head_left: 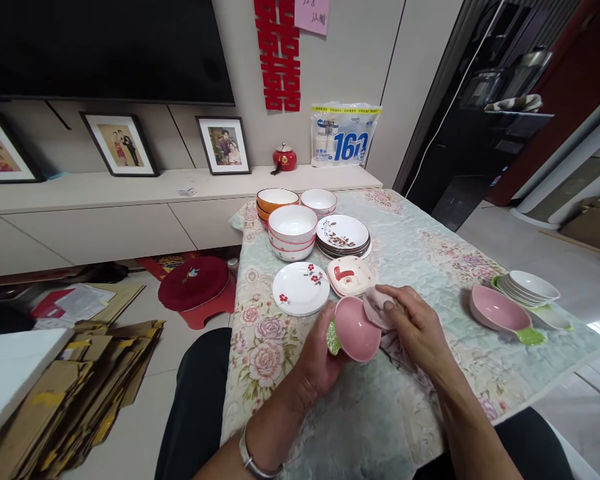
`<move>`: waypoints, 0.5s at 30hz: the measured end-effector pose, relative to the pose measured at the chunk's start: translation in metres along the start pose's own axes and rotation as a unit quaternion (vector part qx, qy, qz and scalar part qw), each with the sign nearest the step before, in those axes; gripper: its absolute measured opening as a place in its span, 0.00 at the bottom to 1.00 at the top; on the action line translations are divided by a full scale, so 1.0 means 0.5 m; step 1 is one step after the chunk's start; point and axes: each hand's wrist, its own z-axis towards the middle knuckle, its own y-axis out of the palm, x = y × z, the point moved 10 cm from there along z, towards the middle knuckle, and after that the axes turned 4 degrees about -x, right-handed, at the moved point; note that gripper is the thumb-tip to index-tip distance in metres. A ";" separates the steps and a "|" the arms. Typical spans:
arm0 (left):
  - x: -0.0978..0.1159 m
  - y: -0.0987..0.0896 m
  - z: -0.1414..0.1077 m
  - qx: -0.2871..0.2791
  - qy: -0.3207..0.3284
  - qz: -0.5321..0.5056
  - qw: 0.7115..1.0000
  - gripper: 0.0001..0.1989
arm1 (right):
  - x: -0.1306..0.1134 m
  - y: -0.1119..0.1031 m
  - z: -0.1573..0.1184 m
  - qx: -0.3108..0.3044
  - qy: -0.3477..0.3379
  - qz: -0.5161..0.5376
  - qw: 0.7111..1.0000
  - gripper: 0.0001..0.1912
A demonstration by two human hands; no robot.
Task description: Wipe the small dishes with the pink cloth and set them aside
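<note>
L hand (323, 359) clasps pink bowl (359, 330) above tablecloth (263, 363), w/ green leaf handle (333, 338) twd L palm & handle-to-rim axis approx L–R, while R hand (417, 325), nearer opp rim, pinches pale cloth (377, 309) against bowl's upper R edge

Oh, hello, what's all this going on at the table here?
A person is handling dishes over a flowered tablecloth. The left hand holds a small pink bowl with a green handle, tilted up, while the right hand holds a pale cloth against its rim. Off to the right sit a second pink bowl and a stack of small white bowls. Ahead stand more stacked bowls and plates.
</note>
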 end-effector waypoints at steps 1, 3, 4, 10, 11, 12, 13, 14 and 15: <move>-0.005 0.005 -0.002 -0.008 -0.007 0.000 1.000 0.23 | -0.012 0.006 -0.003 -0.007 -0.005 -0.003 1.000 0.13; -0.011 0.014 -0.004 -0.026 -0.011 0.006 1.000 0.21 | -0.036 0.021 -0.011 -0.002 -0.020 -0.016 1.000 0.06; -0.013 0.018 -0.005 -0.036 -0.009 0.012 0.999 0.21 | -0.050 0.033 -0.015 -0.001 -0.036 -0.029 0.999 0.04; 0.008 0.037 -0.005 -0.101 0.064 0.045 0.992 0.16 | -0.095 0.106 -0.032 -0.071 -0.068 -0.080 0.992 0.07; 0.018 0.038 -0.006 -0.104 0.087 0.056 0.989 0.15 | -0.100 0.112 -0.033 -0.103 -0.070 -0.044 0.991 0.09; 0.027 0.037 -0.007 -0.103 0.104 0.067 0.987 0.14 | -0.105 0.116 -0.034 -0.138 -0.071 -0.002 0.988 0.11; 0.032 0.035 -0.008 -0.099 0.114 0.077 0.986 0.14 | -0.110 0.117 -0.035 -0.171 -0.071 0.036 0.982 0.13; 0.035 0.031 -0.008 -0.091 0.116 0.087 0.985 0.14 | -0.114 0.118 -0.038 -0.205 -0.069 0.063 0.974 0.13; 0.037 0.027 -0.009 -0.083 0.117 0.094 0.985 0.14 | -0.116 0.119 -0.041 -0.233 -0.069 0.077 0.967 0.13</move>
